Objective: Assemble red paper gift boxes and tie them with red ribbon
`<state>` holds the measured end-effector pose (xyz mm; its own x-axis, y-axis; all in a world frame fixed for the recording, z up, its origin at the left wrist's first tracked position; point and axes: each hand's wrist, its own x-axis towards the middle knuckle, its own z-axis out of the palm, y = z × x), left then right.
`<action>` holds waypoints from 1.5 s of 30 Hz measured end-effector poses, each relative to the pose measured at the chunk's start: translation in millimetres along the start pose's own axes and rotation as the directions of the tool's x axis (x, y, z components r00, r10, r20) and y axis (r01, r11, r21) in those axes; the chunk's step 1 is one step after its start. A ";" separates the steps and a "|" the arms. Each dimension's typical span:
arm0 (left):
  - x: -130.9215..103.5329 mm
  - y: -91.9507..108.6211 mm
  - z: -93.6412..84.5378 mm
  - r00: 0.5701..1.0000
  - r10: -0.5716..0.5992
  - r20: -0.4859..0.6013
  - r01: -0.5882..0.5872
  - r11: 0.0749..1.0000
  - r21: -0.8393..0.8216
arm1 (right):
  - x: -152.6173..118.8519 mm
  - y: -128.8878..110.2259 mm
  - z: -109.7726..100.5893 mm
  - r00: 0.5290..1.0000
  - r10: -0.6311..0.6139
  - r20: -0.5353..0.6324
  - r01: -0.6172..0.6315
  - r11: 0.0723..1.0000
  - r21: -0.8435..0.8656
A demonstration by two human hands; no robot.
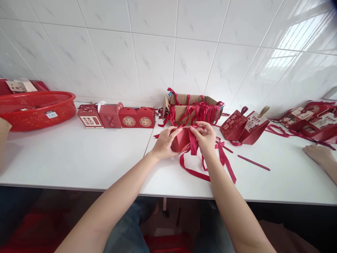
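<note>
Between my hands, a little above the white table, is a small red gift box (180, 141), partly hidden by my fingers. My left hand (165, 143) is wrapped round its left side, thumb along the top edge. With thumb and fingers together, my right hand (204, 137) pinches a dark red ribbon (193, 142) at the box's upper right; the ribbon's end hangs down. More red ribbon (196, 173) lies looped on the table below my right hand. Just behind stands an open cardboard box (181, 114) with many red ribbons draped over its edge.
Several red gift boxes (129, 117) line the wall on the left, near a red plastic basket (63, 111). Two slanted red boxes (254, 127) stand right, with a flat red strip (253, 163) before them. Another person's hand (319, 153) rests at the far right.
</note>
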<state>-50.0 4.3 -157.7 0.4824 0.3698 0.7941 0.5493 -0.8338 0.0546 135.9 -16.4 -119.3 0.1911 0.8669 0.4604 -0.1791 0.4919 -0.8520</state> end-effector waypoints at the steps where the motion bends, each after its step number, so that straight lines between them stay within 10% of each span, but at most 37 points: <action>1: 0.1 0.0 0.0 1.000 0.004 0.002 -0.004 1.000 0.001 | -0.2 -0.1 0.0 1.000 -0.008 0.005 0.008 1.000 -0.006; 12: 1.4 2.1 -1.6 1.000 0.013 -0.006 -0.013 1.000 0.004 | -0.5 -0.7 2.0 0.990 -0.136 0.032 0.138 0.989 -0.054; 32: 0.4 0.9 0.4 1.000 -0.028 -0.008 0.028 0.999 -0.037 | -1.4 -3.7 -0.7 0.997 -0.004 0.071 -0.002 0.996 0.086; 45: -5.8 -8.6 2.1 0.895 -0.447 0.011 0.439 0.874 -0.206 | 11.0 3.6 -27.5 0.991 -0.018 0.134 -0.020 0.962 0.274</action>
<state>-56.1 10.2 -164.0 0.1939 0.7078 0.6793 0.5515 -0.6513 0.5213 163.9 -7.3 -124.1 0.0629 0.8608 0.5050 -0.4401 0.4781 -0.7601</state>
